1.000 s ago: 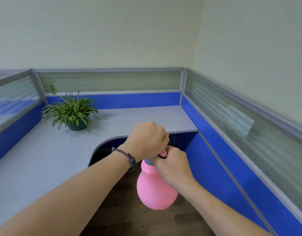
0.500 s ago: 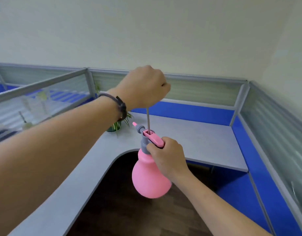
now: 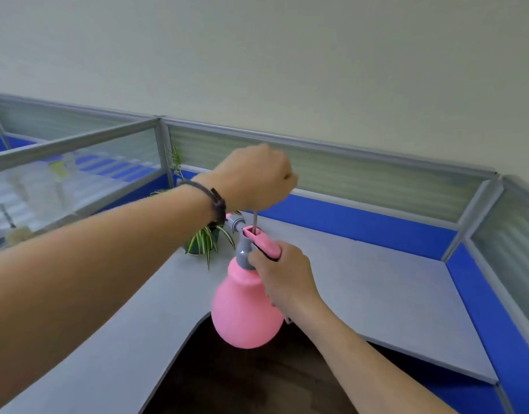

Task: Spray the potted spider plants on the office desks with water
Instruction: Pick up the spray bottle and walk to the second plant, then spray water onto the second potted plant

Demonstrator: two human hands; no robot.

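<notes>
A pink spray bottle (image 3: pixel 245 312) with a grey neck hangs over the desk's inner curve. My right hand (image 3: pixel 282 274) grips its pink handle. Above it my left hand (image 3: pixel 254 177) is a closed fist around the top of the pump rod (image 3: pixel 254 219), which is drawn up out of the bottle head. The grey nozzle (image 3: pixel 235 221) points left toward a spider plant (image 3: pixel 205 240) in a dark pot on the grey desk (image 3: pixel 361 282). My left forearm hides most of the plant.
Blue partitions with frosted glass tops (image 3: pixel 346 171) fence the L-shaped desk at the back and right. A neighbouring cubicle (image 3: pixel 48 186) lies behind the left glass. Dark floor (image 3: pixel 242 380) shows under the desk cut-out.
My left hand pulled the pump rod up from the bottle head a second ago and keeps it raised. The view swung left and closer; the plant now sits behind my left wrist.
</notes>
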